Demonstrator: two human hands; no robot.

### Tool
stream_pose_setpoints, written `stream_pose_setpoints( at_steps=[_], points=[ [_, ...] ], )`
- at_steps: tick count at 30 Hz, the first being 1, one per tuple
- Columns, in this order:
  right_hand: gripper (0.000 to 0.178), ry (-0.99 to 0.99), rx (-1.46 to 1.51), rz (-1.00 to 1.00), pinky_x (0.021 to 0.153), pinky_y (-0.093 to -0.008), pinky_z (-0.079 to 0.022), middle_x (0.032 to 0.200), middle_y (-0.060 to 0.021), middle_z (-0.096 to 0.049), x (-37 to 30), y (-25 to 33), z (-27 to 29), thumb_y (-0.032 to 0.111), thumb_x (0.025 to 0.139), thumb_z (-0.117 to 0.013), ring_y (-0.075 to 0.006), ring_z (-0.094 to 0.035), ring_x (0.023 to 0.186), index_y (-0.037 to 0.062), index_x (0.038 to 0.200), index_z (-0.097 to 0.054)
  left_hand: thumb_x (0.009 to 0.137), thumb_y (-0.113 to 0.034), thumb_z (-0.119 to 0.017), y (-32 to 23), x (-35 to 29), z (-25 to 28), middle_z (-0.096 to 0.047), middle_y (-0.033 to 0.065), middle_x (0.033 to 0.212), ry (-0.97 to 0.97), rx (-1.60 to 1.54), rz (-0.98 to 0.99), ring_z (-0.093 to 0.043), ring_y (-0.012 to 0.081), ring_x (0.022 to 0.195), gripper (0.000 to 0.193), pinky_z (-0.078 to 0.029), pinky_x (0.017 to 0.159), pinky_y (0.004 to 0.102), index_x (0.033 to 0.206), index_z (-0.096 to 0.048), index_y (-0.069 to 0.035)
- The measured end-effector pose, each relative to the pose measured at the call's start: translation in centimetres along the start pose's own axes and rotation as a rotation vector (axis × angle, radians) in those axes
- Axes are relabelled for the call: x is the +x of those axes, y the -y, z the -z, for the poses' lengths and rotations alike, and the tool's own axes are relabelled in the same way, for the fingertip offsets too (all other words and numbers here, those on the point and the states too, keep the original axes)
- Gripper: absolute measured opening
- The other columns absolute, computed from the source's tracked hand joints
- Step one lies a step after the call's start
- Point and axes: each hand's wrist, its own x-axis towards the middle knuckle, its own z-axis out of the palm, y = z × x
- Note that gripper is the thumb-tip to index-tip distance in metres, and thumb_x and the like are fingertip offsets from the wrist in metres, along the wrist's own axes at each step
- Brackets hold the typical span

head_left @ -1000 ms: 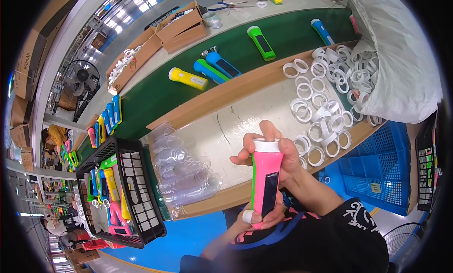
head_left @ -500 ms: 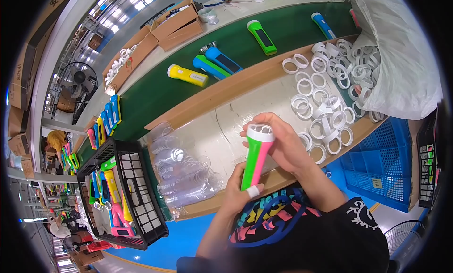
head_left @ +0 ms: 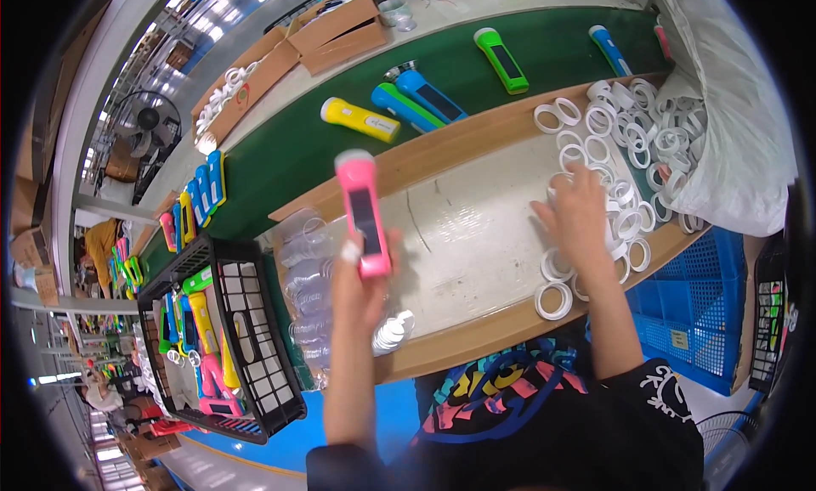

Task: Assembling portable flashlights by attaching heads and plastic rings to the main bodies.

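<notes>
My left hand is wrapped round the lower body of a pink flashlight with a long dark panel. It is held up, its white-rimmed head pointing away from me, above the left part of a shallow cardboard tray. Beneath and beside that hand lie stacked clear plastic discs. At the tray's right end my right hand reaches down among loose white rings. Its fingers are spread, and the fingertips partly cover some rings; I see none gripped.
Beyond the tray, yellow, blue and green flashlights lie on a green belt. A black crate of flashlights stands at left. A white plastic bag and blue crate are at right. Farther back stand open cardboard boxes.
Both hands were together on the flashlight. My left hand has carried it left and away, its pink panel side now showing. My right hand has let go and moved right to the rings.
</notes>
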Motion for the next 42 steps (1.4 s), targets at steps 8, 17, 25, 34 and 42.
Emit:
stream_pose_setpoints(
  at_steps=[8, 17, 25, 34, 42],
  points=[
    [0.019, 0.112, 0.137, 0.033, 0.085, -0.0429, -0.041, 0.114, -0.0216, -0.053, -0.4, -2.4, -0.6, 0.018, 0.072, -0.068, -0.0354, -0.053, 0.100, 0.0022, 0.082, -0.065, 0.070, -0.014, -0.066, -3.3, 4.5, 5.0, -0.060, 0.0207, 0.102, 0.042, 1.706, -0.719, -0.055, 0.0388, 0.094, 0.042, -0.044, 0.082, 0.0425, 0.110, -0.057, -0.002],
    [0.026, 0.119, 0.640, 0.299, 0.084, -0.0408, -0.045, 0.113, -0.0236, -0.051, 0.4, 6.5, -0.1, 0.019, 0.074, -0.072, -0.0381, -0.051, 0.103, -0.0011, 0.081, -0.058, 0.066, -0.011, -0.070, -2.7, 3.9, 6.1, -0.062, 0.0133, 0.088, 0.097, 1.766, -0.538, -0.055, 0.0318, 0.086, 0.033, -0.040, 0.079, 0.0429, 0.098, -0.063, -0.004],
    [0.055, 0.197, 0.834, 0.329, 0.091, -0.0408, -0.042, 0.120, -0.0184, -0.045, -0.3, 8.8, -2.4, 0.005, 0.071, -0.069, -0.0374, -0.047, 0.109, 0.0038, 0.120, -0.044, 0.068, -0.008, -0.068, -3.4, 4.7, 6.5, -0.064, 0.0096, 0.077, 0.005, 1.704, -0.535, -0.059, 0.0231, 0.076, 0.015, -0.045, 0.067, 0.0331, 0.082, -0.067, -0.003],
    [0.064, 0.234, 1.000, 0.184, 0.089, -0.0419, -0.043, 0.119, -0.0213, -0.043, 0.7, 7.8, -2.7, 0.002, 0.071, -0.067, -0.0388, -0.047, 0.108, 0.0024, 0.128, -0.037, 0.079, -0.011, -0.069, -2.9, 5.7, -5.5, -0.064, 0.0004, 0.083, 0.131, 0.882, -0.093, -0.055, 0.0080, 0.075, 0.016, -0.042, 0.068, 0.0210, 0.092, -0.066, -0.001],
    [0.063, 0.075, 1.046, 0.100, 0.073, -0.0312, -0.044, 0.117, -0.0170, -0.042, 1.0, 7.3, -2.8, -0.005, 0.066, -0.065, -0.0244, -0.048, 0.082, 0.0020, 0.125, -0.042, 0.088, -0.041, -0.052, -1.0, 17.8, -14.5, -0.067, 0.0145, 0.085, 0.190, 1.923, -0.551, -0.064, 0.0336, 0.077, 0.042, -0.048, 0.067, 0.0461, 0.120, -0.055, -0.014]
  ],
)
